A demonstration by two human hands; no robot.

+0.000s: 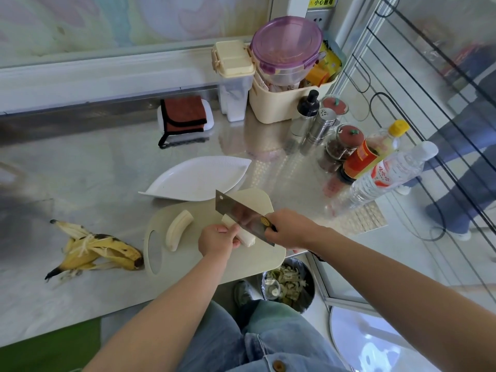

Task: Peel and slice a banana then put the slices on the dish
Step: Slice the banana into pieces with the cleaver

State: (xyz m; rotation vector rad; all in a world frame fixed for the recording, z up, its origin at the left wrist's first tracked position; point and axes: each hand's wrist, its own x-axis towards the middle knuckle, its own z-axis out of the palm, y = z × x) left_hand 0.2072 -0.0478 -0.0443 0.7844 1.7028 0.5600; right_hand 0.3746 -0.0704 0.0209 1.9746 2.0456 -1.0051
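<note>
Left hand (218, 238) pins banana piece (243, 232) lying diagonally under cleaver (241, 216).

My left hand (218, 239) pins a peeled pale banana piece (245, 237) on the cream plastic cutting board (214, 253). My right hand (288, 229) grips a steel cleaver (241, 214) over it. Another peeled piece (178, 229) lies left; a white leaf-shaped dish (198, 178) sits beyond, and the yellow peel (96, 251) lies far left.
</note>
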